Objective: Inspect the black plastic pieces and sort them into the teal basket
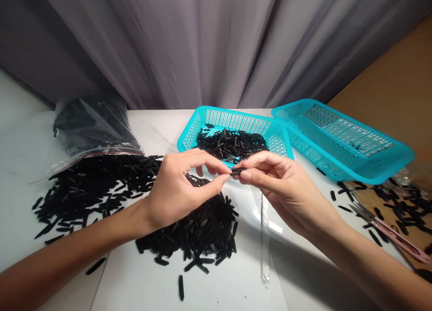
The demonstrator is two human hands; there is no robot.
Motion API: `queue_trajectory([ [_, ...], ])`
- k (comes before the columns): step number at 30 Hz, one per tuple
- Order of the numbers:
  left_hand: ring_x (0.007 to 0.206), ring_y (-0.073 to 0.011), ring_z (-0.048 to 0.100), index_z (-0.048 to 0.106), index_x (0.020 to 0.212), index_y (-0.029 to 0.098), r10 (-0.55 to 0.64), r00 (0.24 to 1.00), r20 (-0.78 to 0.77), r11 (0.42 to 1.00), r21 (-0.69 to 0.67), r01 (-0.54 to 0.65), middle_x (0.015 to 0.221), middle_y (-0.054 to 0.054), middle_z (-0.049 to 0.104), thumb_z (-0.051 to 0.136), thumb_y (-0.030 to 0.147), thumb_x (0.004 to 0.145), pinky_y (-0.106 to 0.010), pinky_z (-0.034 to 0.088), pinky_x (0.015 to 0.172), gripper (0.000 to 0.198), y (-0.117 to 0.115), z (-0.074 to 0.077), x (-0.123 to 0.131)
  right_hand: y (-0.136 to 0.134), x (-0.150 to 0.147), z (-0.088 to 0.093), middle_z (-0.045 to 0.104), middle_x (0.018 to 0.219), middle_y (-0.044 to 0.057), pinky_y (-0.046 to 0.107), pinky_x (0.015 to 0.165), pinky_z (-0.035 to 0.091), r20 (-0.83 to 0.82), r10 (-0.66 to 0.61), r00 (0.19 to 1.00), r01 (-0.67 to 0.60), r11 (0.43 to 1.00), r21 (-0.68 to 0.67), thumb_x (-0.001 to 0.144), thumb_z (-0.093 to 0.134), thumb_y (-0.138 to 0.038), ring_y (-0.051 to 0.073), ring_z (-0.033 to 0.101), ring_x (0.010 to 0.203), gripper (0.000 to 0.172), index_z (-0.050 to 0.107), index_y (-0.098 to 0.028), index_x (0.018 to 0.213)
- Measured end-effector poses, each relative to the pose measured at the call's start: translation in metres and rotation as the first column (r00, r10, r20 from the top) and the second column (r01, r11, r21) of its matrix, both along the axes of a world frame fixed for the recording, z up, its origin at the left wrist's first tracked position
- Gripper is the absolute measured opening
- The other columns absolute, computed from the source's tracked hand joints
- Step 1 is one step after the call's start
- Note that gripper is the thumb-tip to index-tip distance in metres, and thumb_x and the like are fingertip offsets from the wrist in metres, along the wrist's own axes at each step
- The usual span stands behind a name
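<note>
Between my two hands is a small, slim black piece [237,170], held level at both ends. My left hand [185,185] pinches its left end between thumb and fingertips. At the other end, the thumb and fingers of my right hand [280,178] are closed on it. Below my left hand lies a heap of similar black pieces [202,234] on a white sheet [135,284]. Just behind my hands stands a turquoise basket [202,115] with many such pieces [232,142] inside. The exact kind of these pieces cannot be made out.
A clear zip bag [94,126] full of black material stands at the back left, before another pile [87,189]. At right, a second turquoise basket [340,122] sits tilted. Pink-handled scissors [391,232] lie among scattered pieces. A clear plastic strip [265,243] lies in front.
</note>
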State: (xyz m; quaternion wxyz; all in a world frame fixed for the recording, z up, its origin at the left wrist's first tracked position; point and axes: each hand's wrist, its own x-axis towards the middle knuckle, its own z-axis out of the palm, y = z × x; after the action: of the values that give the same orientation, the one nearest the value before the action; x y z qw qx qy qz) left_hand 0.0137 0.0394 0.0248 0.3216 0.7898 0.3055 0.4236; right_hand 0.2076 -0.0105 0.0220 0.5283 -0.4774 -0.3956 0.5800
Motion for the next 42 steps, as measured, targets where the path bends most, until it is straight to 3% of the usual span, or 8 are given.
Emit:
queue_trajectory([
  [4, 0.065, -0.0095, 0.064, 0.073, 0.078, 0.018, 0.000, 1.000, -0.007, 1.000, 0.001, 0.000, 0.072, 0.003, 0.073, 0.072, 0.010, 0.079, -0.020, 0.050, 0.059, 0.009, 0.001, 0.000, 0.000, 0.000, 0.002, -0.003, 0.075, 0.084, 0.000, 0.026, 0.078, 0.056, 0.014, -0.010, 1.000, 0.010, 0.999, 0.043, 0.070, 0.088, -0.021, 0.014, 0.069, 0.080, 0.016, 0.077, -0.023, 0.081],
  [7, 0.064, -0.0086, 0.063, 0.071, 0.079, 0.018, 0.007, 1.000, -0.030, 1.000, -0.011, -0.007, 0.072, 0.003, 0.073, 0.070, 0.011, 0.082, -0.020, 0.049, 0.060, 0.008, 0.002, -0.001, 0.000, 0.006, 0.008, -0.006, 0.075, 0.084, 0.001, 0.029, 0.076, 0.057, 0.153, -0.071, 0.986, 0.051, 0.990, 0.128, 0.073, 0.086, -0.023, 0.016, 0.070, 0.079, 0.014, 0.076, -0.023, 0.083],
  [10, 0.065, -0.0084, 0.063, 0.069, 0.082, 0.018, 0.010, 0.999, -0.045, 0.999, -0.032, -0.011, 0.076, 0.003, 0.073, 0.069, 0.012, 0.084, -0.019, 0.049, 0.061, 0.007, 0.003, -0.003, 0.000, 0.017, 0.019, -0.009, 0.076, 0.087, 0.002, 0.032, 0.081, 0.057, 0.394, -0.292, 0.871, 0.169, 0.933, 0.317, 0.077, 0.083, -0.023, 0.018, 0.071, 0.083, 0.009, 0.076, -0.022, 0.084],
  [13, 0.068, -0.0080, 0.064, 0.069, 0.084, 0.019, 0.000, 0.999, -0.055, 0.999, -0.038, -0.002, 0.080, 0.003, 0.073, 0.069, 0.012, 0.085, -0.019, 0.049, 0.063, 0.006, 0.004, -0.006, 0.000, 0.024, 0.028, -0.010, 0.078, 0.092, 0.003, 0.033, 0.089, 0.056, 0.462, -0.408, 0.787, 0.227, 0.889, 0.398, 0.080, 0.080, -0.024, 0.019, 0.072, 0.089, 0.006, 0.076, -0.023, 0.084],
  [21, 0.076, -0.0073, 0.067, 0.070, 0.104, 0.019, -0.005, 1.000, -0.003, 0.997, -0.077, 0.005, 0.086, 0.004, 0.073, 0.072, 0.014, 0.085, -0.018, 0.051, 0.069, 0.020, 0.002, -0.006, 0.001, 0.007, 0.009, -0.006, 0.079, 0.085, -0.002, 0.021, 0.073, 0.060, 0.312, -0.143, 0.939, 0.029, 0.938, 0.346, 0.078, 0.083, -0.018, 0.013, 0.075, 0.079, 0.012, 0.078, -0.024, 0.086],
  [24, 0.072, -0.0071, 0.066, 0.073, 0.093, 0.019, 0.002, 1.000, 0.008, 1.000, -0.029, -0.002, 0.081, 0.004, 0.074, 0.073, 0.014, 0.085, -0.018, 0.050, 0.066, 0.009, 0.000, -0.002, 0.000, -0.001, 0.002, -0.001, 0.079, 0.086, -0.001, 0.021, 0.075, 0.061, 0.277, -0.074, 0.958, -0.019, 0.947, 0.320, 0.079, 0.082, -0.018, 0.013, 0.075, 0.081, 0.010, 0.078, -0.024, 0.086],
  [34, 0.071, -0.0081, 0.066, 0.073, 0.081, 0.016, -0.007, 0.999, 0.034, 0.997, 0.078, 0.004, 0.077, 0.002, 0.074, 0.074, 0.008, 0.081, -0.019, 0.051, 0.065, 0.008, -0.002, 0.001, -0.001, -0.005, -0.003, 0.003, 0.080, 0.091, 0.000, 0.021, 0.081, 0.062, 0.232, -0.046, 0.972, -0.035, 0.943, 0.331, 0.081, 0.080, -0.014, 0.013, 0.076, 0.087, 0.011, 0.077, -0.023, 0.086],
  [42, 0.070, -0.0084, 0.065, 0.072, 0.080, 0.016, -0.017, 0.999, 0.039, 0.982, 0.190, 0.009, 0.076, 0.002, 0.074, 0.075, 0.007, 0.080, -0.021, 0.051, 0.064, 0.009, -0.003, 0.001, -0.002, -0.006, -0.003, 0.003, 0.078, 0.087, -0.002, 0.016, 0.075, 0.060, 0.238, -0.036, 0.971, -0.041, 0.949, 0.313, 0.079, 0.082, -0.014, 0.010, 0.075, 0.081, 0.014, 0.078, -0.024, 0.089],
])
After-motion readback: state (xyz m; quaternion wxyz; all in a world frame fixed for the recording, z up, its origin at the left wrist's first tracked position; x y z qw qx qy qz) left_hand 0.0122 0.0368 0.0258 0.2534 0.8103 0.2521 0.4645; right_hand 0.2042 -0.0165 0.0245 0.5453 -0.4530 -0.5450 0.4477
